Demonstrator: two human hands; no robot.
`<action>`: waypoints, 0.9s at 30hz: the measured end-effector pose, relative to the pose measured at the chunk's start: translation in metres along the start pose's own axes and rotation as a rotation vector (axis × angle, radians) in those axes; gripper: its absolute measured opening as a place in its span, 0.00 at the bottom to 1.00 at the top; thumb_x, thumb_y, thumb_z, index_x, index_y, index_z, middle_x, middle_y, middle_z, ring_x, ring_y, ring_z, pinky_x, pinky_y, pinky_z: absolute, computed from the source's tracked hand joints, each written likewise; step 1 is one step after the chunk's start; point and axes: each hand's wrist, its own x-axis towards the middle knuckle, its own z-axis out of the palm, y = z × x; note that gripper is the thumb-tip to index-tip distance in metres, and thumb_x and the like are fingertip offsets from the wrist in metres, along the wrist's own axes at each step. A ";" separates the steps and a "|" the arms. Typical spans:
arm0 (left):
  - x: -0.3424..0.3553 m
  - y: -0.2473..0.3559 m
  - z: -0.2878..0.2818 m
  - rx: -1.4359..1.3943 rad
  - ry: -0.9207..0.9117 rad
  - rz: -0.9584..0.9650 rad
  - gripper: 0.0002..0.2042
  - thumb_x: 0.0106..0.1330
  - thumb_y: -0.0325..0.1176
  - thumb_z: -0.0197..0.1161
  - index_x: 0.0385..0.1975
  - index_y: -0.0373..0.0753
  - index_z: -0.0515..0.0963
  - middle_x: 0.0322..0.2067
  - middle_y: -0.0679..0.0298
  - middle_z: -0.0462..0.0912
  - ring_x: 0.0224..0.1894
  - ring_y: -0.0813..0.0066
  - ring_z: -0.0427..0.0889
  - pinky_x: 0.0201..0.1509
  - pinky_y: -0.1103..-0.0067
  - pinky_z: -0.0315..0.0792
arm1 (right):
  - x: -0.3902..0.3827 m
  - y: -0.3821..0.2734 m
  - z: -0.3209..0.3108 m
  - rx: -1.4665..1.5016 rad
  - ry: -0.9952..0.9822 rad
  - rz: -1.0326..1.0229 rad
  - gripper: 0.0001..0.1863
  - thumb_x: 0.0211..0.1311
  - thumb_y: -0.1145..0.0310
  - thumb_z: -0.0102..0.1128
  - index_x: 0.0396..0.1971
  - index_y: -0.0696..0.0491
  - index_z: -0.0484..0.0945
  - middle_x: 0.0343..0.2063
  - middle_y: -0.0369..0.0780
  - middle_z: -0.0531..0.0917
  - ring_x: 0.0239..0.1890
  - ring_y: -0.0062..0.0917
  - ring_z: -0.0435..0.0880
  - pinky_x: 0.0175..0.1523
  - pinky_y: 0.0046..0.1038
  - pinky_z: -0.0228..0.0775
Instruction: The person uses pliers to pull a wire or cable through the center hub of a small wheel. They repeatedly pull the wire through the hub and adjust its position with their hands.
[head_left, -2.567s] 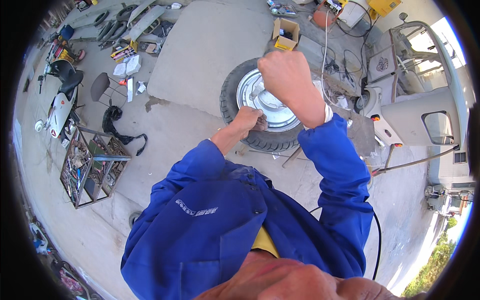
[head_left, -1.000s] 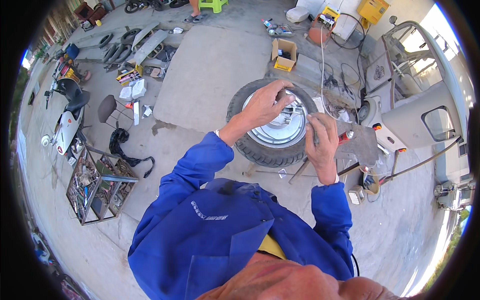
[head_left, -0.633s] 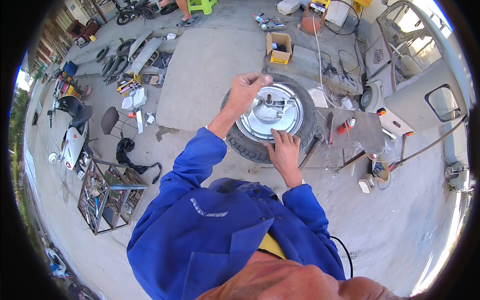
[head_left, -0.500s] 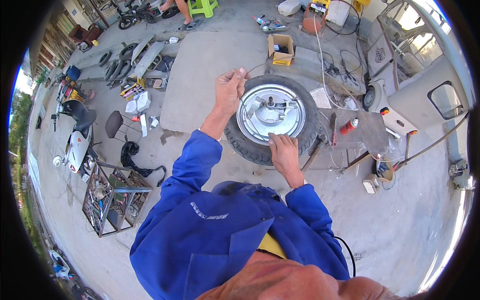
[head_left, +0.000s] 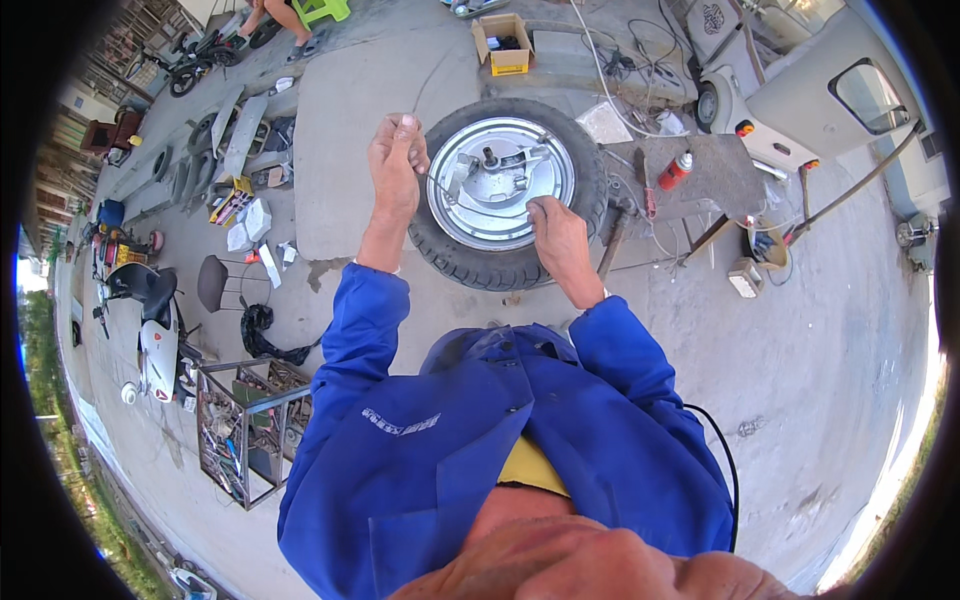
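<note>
A black tyre [head_left: 465,267] with a silver hub [head_left: 470,215] lies flat in front of me, an axle stub [head_left: 489,157] at its centre. My left hand [head_left: 398,162] is closed on a thin grey cable [head_left: 430,77], raised beside the tyre's upper left; the cable arcs up from it and also runs down across the hub. My right hand [head_left: 558,242] pinches the same cable at the hub's lower right edge. A red spray can [head_left: 676,170] stands on a grey metal bench [head_left: 725,185] right of the tyre, with a red-handled tool [head_left: 648,195] near it.
A white three-wheeled vehicle [head_left: 820,90] is at right. A cardboard box [head_left: 505,60] lies beyond the tyre. A metal tool rack [head_left: 250,430], scooter [head_left: 155,360] and stool [head_left: 212,280] are at left. At the top, another person's leg [head_left: 295,25] is beside a green stool [head_left: 325,8].
My left hand has moved off the hub to the upper left, drawing the cable up. My right hand has shifted down to the rim and now pinches the cable. The view has shifted.
</note>
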 end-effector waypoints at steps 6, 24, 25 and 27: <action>0.011 0.014 0.003 0.275 -0.209 0.034 0.17 0.83 0.44 0.59 0.30 0.43 0.71 0.21 0.74 0.64 0.23 0.84 0.63 0.26 0.83 0.59 | 0.016 0.008 0.012 -0.098 0.073 0.071 0.08 0.78 0.67 0.57 0.45 0.57 0.77 0.38 0.54 0.88 0.37 0.55 0.87 0.43 0.52 0.77; 0.010 -0.004 -0.011 -0.027 -0.118 -0.058 0.21 0.80 0.40 0.62 0.21 0.46 0.66 0.16 0.78 0.60 0.18 0.88 0.55 0.21 0.79 0.47 | 0.026 0.001 0.015 -0.114 0.147 -0.039 0.05 0.78 0.73 0.56 0.46 0.59 0.75 0.64 0.49 0.77 0.53 0.51 0.85 0.54 0.46 0.79; 0.004 -0.004 -0.008 0.018 -0.160 -0.020 0.21 0.81 0.40 0.61 0.22 0.46 0.65 0.16 0.77 0.60 0.18 0.87 0.55 0.21 0.79 0.47 | 0.026 0.000 0.016 -0.101 0.191 -0.075 0.05 0.78 0.73 0.56 0.45 0.59 0.75 0.65 0.50 0.76 0.55 0.52 0.84 0.56 0.46 0.78; -0.007 -0.005 0.003 0.107 -0.235 0.056 0.20 0.82 0.39 0.59 0.23 0.46 0.64 0.16 0.76 0.59 0.18 0.87 0.53 0.22 0.78 0.46 | 0.025 -0.001 0.019 -0.077 0.274 -0.149 0.04 0.78 0.74 0.56 0.45 0.59 0.75 0.67 0.53 0.74 0.59 0.53 0.82 0.60 0.45 0.78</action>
